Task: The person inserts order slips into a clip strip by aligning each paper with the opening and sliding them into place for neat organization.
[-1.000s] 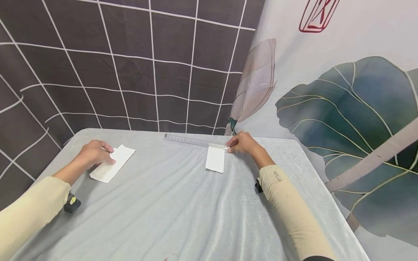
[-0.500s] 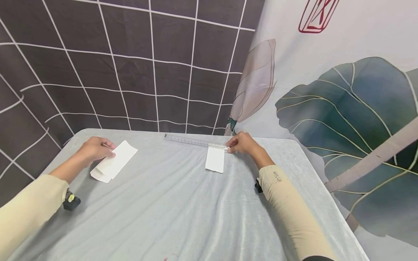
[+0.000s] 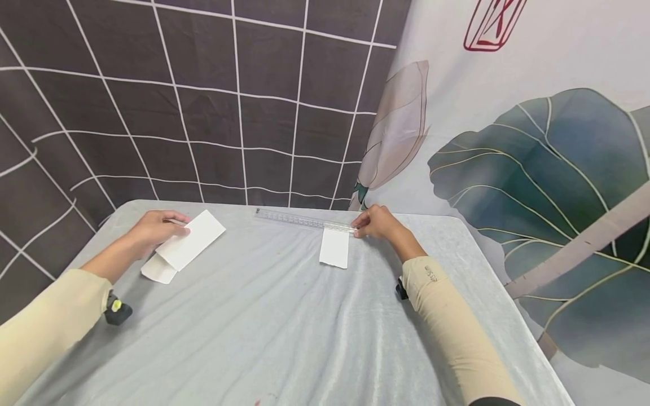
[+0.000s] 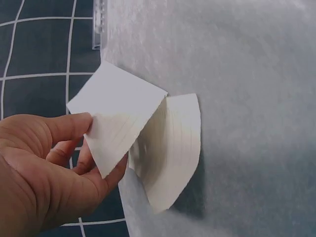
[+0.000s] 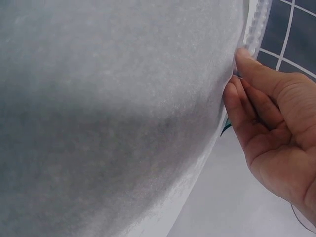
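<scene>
At the left of the table, my left hand (image 3: 157,230) pinches a white piece of paper (image 3: 195,242) between thumb and fingers. A second, curved piece of lined paper (image 4: 180,148) lies behind and below it; I cannot tell whether the two are joined. Over on the right, my right hand (image 3: 378,223) pinches the right end of a clear plastic ruler (image 3: 291,217). That ruler lies across the top edge of a small white paper (image 3: 334,249), which rests flat on the table. In the right wrist view, thumb and fingers meet at the table's edge.
A pale grey cloth with soft creases covers the table (image 3: 264,316). Behind the far edge hangs a dark curtain (image 3: 203,113) with white grid lines. A curtain with a large leaf print (image 3: 558,180) hangs along the right side.
My left hand has lifted the upper piece of paper and shifted it right and away, uncovering more of the lower piece. The right hand and the ruler have stayed still.
</scene>
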`<action>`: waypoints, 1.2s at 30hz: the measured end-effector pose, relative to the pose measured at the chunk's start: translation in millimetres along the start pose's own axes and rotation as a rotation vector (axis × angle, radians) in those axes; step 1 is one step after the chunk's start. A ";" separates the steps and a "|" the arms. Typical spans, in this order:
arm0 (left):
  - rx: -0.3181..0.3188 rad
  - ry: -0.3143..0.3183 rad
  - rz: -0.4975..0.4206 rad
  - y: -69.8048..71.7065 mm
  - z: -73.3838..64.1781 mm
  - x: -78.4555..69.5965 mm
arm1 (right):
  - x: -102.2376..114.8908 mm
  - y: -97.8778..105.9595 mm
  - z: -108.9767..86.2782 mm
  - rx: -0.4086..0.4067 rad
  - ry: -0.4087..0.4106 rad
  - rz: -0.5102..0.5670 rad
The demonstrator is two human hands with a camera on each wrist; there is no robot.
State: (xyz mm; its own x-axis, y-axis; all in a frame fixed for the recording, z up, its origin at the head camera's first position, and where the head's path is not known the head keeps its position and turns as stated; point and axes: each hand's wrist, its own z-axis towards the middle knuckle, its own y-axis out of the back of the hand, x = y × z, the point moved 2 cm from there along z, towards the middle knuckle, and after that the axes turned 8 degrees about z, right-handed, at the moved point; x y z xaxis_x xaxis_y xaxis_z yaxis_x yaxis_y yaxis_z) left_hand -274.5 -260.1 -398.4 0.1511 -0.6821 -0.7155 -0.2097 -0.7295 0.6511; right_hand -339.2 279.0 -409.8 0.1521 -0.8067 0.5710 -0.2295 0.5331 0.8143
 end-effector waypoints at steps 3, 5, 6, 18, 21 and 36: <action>0.004 0.015 -0.042 -3.7 1.8 -1.7 | 0.8 -0.1 -0.5 -0.002 -0.002 -0.003; 0.003 0.027 -0.068 -6.4 3.0 -2.7 | 1.3 0.0 -0.8 -0.003 -0.003 -0.004; 0.004 0.030 -0.081 -7.9 3.5 -3.4 | 1.6 -0.1 -0.9 -0.005 -0.004 -0.006; -0.036 0.074 -0.165 -30.9 10.1 -20.3 | 0.9 0.1 0.4 -0.005 0.008 0.006; -0.041 0.088 -0.188 -37.0 12.4 -23.7 | 0.2 0.0 0.7 -0.005 0.007 0.008; -0.086 0.119 -0.313 -61.3 25.2 -36.2 | -1.1 -0.3 1.9 0.005 -0.001 0.011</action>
State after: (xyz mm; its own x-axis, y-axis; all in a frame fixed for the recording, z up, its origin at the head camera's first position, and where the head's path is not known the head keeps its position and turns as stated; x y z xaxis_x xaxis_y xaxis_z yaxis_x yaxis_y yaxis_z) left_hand -291.4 -189.3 -418.8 0.3077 -0.4220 -0.8527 -0.0544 -0.9026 0.4271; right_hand -341.1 279.3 -410.9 0.1483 -0.8011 0.5798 -0.2357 0.5408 0.8075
